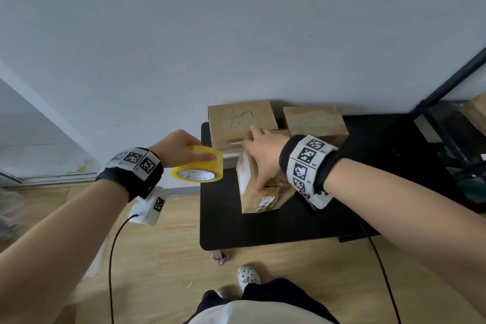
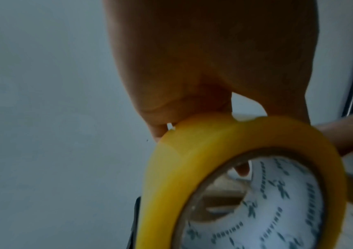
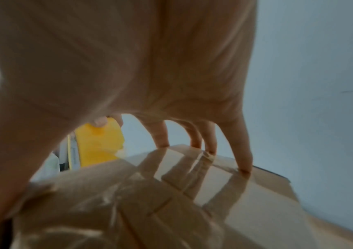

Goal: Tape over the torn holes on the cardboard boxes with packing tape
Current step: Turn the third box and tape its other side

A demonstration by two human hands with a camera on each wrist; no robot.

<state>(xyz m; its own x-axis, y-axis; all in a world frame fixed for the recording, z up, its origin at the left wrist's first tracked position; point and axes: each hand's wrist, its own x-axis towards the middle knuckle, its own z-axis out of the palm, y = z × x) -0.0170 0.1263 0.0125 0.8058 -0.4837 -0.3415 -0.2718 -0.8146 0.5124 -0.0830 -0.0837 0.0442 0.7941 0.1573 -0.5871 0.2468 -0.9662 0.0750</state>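
Observation:
A yellow packing tape roll (image 1: 197, 169) hangs in the air just left of the black table (image 1: 263, 229), and my left hand (image 1: 196, 156) grips its rim from above. The roll (image 2: 194, 151) fills the left wrist view. My right hand (image 1: 259, 158) lies spread on a small tilted cardboard box (image 1: 265, 197) with glossy tape on it. Its straight fingertips (image 3: 245, 170) press the box's taped face (image 3: 171, 202), and the thumb rests on the near face. A pale strip seems to run from the roll (image 3: 101, 144) to the box. Two more boxes (image 1: 242, 121) (image 1: 314, 121) stand behind, against the wall.
A black metal frame (image 1: 452, 81) with dark clutter stands at the right. A cardboard scrap (image 1: 218, 258) and my white shoe (image 1: 248, 276) are on the wooden floor before the table. Black cables hang from both wrists.

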